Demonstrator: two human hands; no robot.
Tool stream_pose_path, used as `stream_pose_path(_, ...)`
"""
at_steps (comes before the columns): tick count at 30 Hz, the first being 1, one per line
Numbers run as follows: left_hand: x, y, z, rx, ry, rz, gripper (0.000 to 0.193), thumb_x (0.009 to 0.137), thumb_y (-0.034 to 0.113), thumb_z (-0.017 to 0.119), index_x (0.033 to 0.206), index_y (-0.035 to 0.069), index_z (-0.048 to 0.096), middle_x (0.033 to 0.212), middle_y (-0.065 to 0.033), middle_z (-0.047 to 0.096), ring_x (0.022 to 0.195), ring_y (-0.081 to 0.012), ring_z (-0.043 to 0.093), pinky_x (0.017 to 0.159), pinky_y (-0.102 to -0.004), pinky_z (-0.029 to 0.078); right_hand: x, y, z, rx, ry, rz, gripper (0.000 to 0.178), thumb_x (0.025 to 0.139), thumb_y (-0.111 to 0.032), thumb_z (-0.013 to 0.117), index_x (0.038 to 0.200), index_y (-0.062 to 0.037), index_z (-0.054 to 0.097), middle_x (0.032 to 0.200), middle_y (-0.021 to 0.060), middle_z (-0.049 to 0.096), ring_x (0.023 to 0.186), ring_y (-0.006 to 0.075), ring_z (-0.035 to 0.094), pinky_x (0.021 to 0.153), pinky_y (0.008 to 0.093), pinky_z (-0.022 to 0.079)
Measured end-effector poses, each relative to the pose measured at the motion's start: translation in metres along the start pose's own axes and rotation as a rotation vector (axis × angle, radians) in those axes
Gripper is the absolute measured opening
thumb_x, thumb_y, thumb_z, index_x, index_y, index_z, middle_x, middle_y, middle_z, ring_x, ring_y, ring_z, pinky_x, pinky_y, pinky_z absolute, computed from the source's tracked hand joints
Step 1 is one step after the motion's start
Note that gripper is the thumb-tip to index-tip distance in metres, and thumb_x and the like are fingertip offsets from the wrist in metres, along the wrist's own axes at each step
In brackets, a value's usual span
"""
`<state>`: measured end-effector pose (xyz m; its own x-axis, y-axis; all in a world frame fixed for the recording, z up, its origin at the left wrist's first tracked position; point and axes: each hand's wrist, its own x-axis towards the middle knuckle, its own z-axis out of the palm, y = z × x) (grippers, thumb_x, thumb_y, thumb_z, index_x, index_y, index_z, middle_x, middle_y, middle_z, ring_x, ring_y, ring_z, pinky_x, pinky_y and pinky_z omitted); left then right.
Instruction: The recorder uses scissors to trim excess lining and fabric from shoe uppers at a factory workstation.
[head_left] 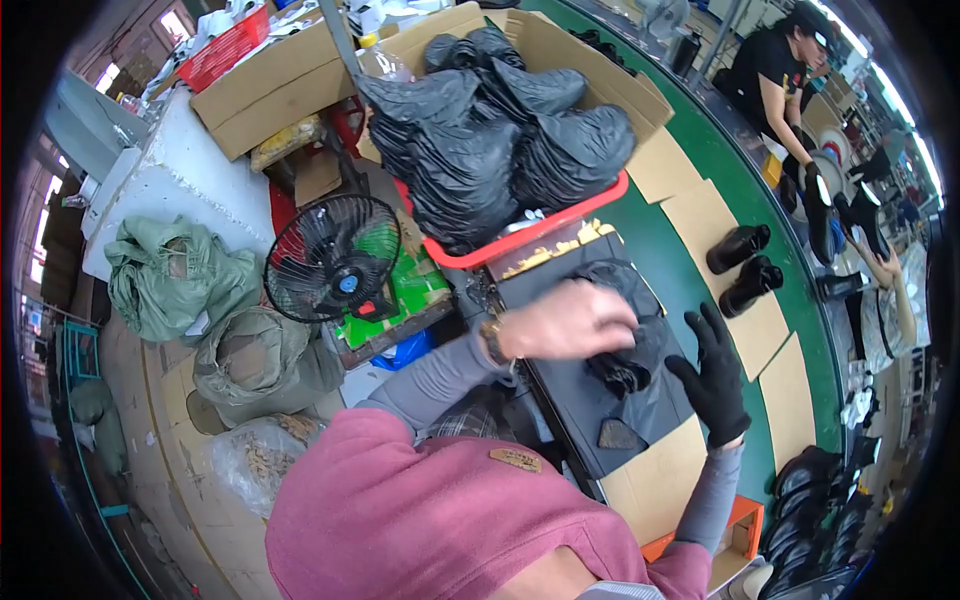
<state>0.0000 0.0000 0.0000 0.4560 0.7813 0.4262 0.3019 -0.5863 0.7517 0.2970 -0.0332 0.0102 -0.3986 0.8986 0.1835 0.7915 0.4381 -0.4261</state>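
My bare left hand [575, 320], with a watch on its wrist, hovers over a dark work surface [570, 400]. Motion smears its fingers, so I cannot tell whether they grip anything. Under and beside it lies crumpled black plastic [655, 345], with a bunched dark piece [622, 372] whose kind I cannot make out. To the right, my right hand [715, 378] wears a black glove. Its fingers are spread and nothing is in them. Near the front of the surface rests a small dark flat-sided block [620, 435].
Black plastic bags [465, 165] fill a red-rimmed bin [530, 232] beyond my hands. A black fan [335, 258] stands left. Black shoes [752, 287] sit on cardboard along the green bench [800, 370]. A co-worker [775, 80] handles shoes at far right.
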Motion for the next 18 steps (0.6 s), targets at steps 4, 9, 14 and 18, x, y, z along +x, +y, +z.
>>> stream_pose_path(4, 0.012, -0.037, -0.103, 0.455, 0.387, 0.052, 0.022, 0.079, 0.017, 0.074, 0.097, 0.005, 0.070, 0.097, -0.0123, 0.069, 0.093, -0.0295, 0.064, 0.085, -0.0368, 0.050, -0.001, -0.030, 0.028, 0.040, 0.066, 0.024, 0.059, 0.079, -0.024, 0.076, 0.130, -0.0055, 0.053, 0.140, 0.0219, 0.046, 0.111, 0.0391, 0.059, 0.084, 0.0415, 0.050)
stream_pose_path(9, 0.032, -0.072, -0.233, 1.073, 0.877, -0.292, 0.047, 0.079, 0.036, 0.073, 0.110, 0.003, 0.063, 0.110, -0.0178, 0.064, 0.102, -0.0358, 0.057, 0.087, -0.0433, 0.046, -0.009, -0.036, 0.020, 0.182, 0.093, 0.148, 0.056, 0.081, -0.024, 0.075, 0.128, -0.0042, 0.054, 0.140, 0.0210, 0.047, 0.113, 0.0371, 0.059, 0.087, 0.0411, 0.050)
stream_pose_path(14, 0.027, -0.098, -0.283, 0.992, 0.749, -0.932, 0.050, 0.075, 0.037, 0.076, 0.109, 0.002, 0.063, 0.103, -0.0235, 0.068, 0.101, -0.0395, 0.064, 0.086, -0.0451, 0.051, -0.018, -0.026, 0.023, 0.143, 0.176, 0.086, 0.055, 0.081, -0.022, 0.075, 0.129, -0.0033, 0.054, 0.141, 0.0187, 0.047, 0.111, 0.0344, 0.060, 0.085, 0.0376, 0.049)
stream_pose_path(18, 0.021, -0.112, -0.281, 0.958, 0.864, -0.735, 0.036, 0.075, 0.026, 0.075, 0.104, 0.006, 0.066, 0.095, -0.0190, 0.070, 0.093, -0.0376, 0.067, 0.081, -0.0443, 0.053, -0.027, -0.038, 0.015, 0.235, 0.180, 0.205, 0.055, 0.081, -0.021, 0.074, 0.129, -0.0018, 0.053, 0.141, 0.0192, 0.047, 0.115, 0.0347, 0.058, 0.089, 0.0383, 0.048)
